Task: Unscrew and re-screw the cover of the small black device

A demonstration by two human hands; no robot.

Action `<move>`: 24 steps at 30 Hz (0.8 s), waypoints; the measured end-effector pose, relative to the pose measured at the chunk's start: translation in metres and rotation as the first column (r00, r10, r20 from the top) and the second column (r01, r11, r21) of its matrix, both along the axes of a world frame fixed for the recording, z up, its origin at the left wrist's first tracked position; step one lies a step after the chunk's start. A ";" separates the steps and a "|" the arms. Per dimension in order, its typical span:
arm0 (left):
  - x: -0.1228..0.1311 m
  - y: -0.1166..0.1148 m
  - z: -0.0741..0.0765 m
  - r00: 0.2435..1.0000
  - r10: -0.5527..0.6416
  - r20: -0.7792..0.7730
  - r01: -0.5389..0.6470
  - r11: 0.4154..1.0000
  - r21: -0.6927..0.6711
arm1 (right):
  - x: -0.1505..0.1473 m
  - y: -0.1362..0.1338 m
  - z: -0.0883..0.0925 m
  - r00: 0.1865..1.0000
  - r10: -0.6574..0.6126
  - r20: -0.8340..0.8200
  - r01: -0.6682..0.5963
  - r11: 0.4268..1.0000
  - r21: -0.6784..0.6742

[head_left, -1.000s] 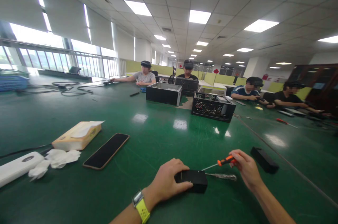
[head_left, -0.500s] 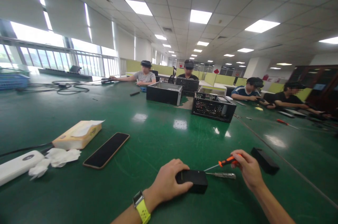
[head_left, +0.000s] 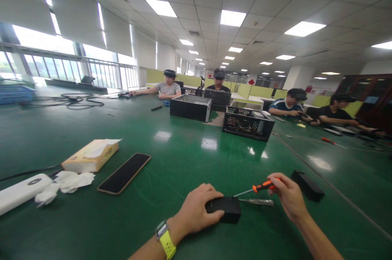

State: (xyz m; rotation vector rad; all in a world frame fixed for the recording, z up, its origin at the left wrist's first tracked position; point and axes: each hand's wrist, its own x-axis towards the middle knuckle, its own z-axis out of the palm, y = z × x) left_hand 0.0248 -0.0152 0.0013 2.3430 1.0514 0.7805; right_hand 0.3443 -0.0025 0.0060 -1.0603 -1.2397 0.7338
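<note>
My left hand (head_left: 197, 207) lies over a small black box (head_left: 226, 210) on the green table (head_left: 190, 158), fingers curled round its left end. A yellow-strapped watch (head_left: 164, 238) is on that wrist. My right hand (head_left: 289, 197) pinches the orange handle of a small screwdriver (head_left: 255, 189), whose thin shaft points left and down to the box's top right corner. A second, clear-handled tool (head_left: 256, 201) lies flat on the table just right of the box, below the screwdriver.
Another black box (head_left: 307, 185) lies right of my right hand. To the left are a phone (head_left: 124, 173), a tissue box (head_left: 90, 155), crumpled tissues (head_left: 69, 182) and a white device (head_left: 21, 192). Two open computer cases (head_left: 247, 123) stand mid-table. Several people sit at the far side.
Almost nothing differs. The view has shifted slightly, and my right hand with the screwdriver has dipped a little toward the box.
</note>
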 end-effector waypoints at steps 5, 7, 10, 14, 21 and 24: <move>0.000 0.000 0.002 1.000 -0.005 -0.008 0.005 1.000 -0.007 | 0.007 -0.002 0.004 0.995 0.016 0.102 -0.019 0.999 0.027; 0.000 -0.001 0.003 1.000 -0.009 -0.021 0.009 1.000 -0.006 | 0.007 -0.002 0.014 0.990 0.040 0.137 -0.044 0.999 0.027; 0.000 -0.002 0.004 0.999 -0.013 -0.036 0.013 1.000 -0.001 | -0.001 0.000 0.045 0.939 0.088 0.333 -0.103 0.994 0.029; -0.001 -0.002 0.005 0.999 -0.012 -0.043 0.013 1.000 0.010 | -0.034 -0.003 0.101 0.670 0.119 0.733 -0.231 0.971 0.054; 0.000 -0.001 0.004 0.999 -0.024 -0.028 0.025 0.999 0.036 | -0.092 -0.021 0.136 0.509 0.154 0.847 -0.377 0.924 0.059; -0.001 -0.002 0.005 0.999 -0.021 -0.039 0.023 0.999 0.043 | -0.093 -0.021 0.131 0.536 0.207 0.818 -0.398 0.917 0.028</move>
